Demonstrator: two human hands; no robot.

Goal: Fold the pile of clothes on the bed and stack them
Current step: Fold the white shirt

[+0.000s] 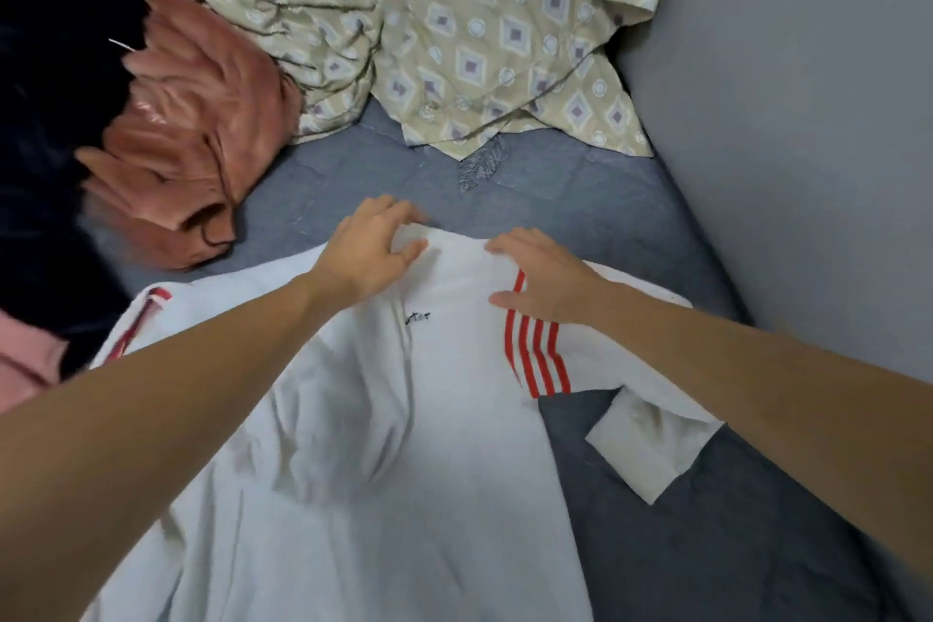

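1. landmark: the white shirt [439, 444] with red stripes, spread on the grey bed [580, 187] in the middle of the view. everything below is placed relative to it.
2. far left of the shirt: a dark garment [45, 126] lies heaped and blurred, with a bit of pink cloth [25, 359] below it, touching the shirt's left sleeve. neither looks folded.
3. up and left of the shirt: a crumpled salmon garment [192, 136], unfolded, just apart from the collar end.
4. at the shirt's top edge, left side: the left hand [371, 250], fingers curled over the collar area and gripping the cloth.
5. at the top edge, right side: the right hand [548, 275], fingers fairly straight and pressed flat on the shoulder by the stripes, holding nothing.
6. above the shirt: a patterned beige cloth [505, 30], rumpled, well apart from it.
7. right of the shirt: its right sleeve [651, 444] lies bent outward on the bed, beside a grey wall [808, 116].
8. progress, as i judge it: early. the shirt is only being laid out, no fold is made, no stack shows, and several garments wait.
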